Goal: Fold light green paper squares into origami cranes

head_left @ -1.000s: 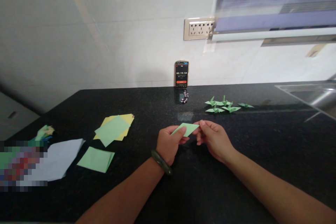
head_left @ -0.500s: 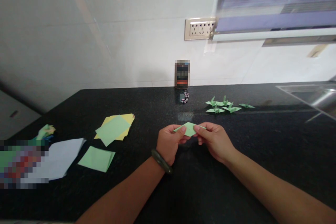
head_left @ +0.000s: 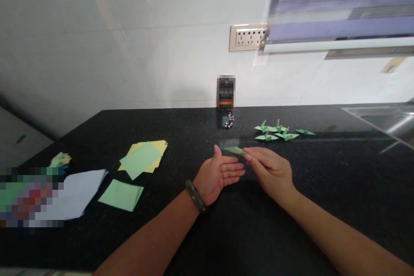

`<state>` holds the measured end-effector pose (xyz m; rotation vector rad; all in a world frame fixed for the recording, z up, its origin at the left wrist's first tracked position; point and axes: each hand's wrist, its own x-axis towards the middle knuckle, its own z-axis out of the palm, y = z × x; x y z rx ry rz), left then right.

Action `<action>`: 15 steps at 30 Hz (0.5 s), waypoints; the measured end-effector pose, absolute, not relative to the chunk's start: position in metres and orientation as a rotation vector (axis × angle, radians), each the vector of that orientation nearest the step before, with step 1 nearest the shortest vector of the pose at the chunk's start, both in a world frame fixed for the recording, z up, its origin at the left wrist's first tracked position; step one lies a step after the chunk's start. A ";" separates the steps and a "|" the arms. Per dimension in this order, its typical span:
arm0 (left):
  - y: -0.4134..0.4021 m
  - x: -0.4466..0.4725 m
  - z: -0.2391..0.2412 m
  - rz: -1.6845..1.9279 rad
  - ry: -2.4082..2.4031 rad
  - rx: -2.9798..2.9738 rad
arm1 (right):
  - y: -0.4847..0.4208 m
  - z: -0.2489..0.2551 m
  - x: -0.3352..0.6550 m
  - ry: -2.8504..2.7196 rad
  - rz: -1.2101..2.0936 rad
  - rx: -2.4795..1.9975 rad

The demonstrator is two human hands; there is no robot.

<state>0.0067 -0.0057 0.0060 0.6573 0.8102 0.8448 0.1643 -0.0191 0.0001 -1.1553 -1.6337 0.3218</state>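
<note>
My left hand (head_left: 217,176) hovers over the black counter (head_left: 226,224) with its palm up and fingers stretched out; a dark bangle sits on its wrist. My right hand (head_left: 270,169) pinches a small folded green paper (head_left: 235,150) by one end. The paper lies nearly flat, edge-on, just above my left fingertips and thumb.
Several folded green paper cranes (head_left: 274,131) sit behind my hands to the right. A phone (head_left: 226,93) leans on the wall with a bead string (head_left: 230,121) before it. A stack of green and yellow sheets (head_left: 142,158), a loose green sheet (head_left: 120,195) and white paper (head_left: 77,192) lie left. A sink (head_left: 384,120) is far right.
My left hand let go of the green paper and opened flat with its palm up. My right hand kept the paper and turned it flat, edge-on to me.
</note>
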 end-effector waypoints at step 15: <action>-0.005 0.006 0.001 0.955 0.872 1.022 | -0.019 0.001 0.164 -1.866 0.090 -1.127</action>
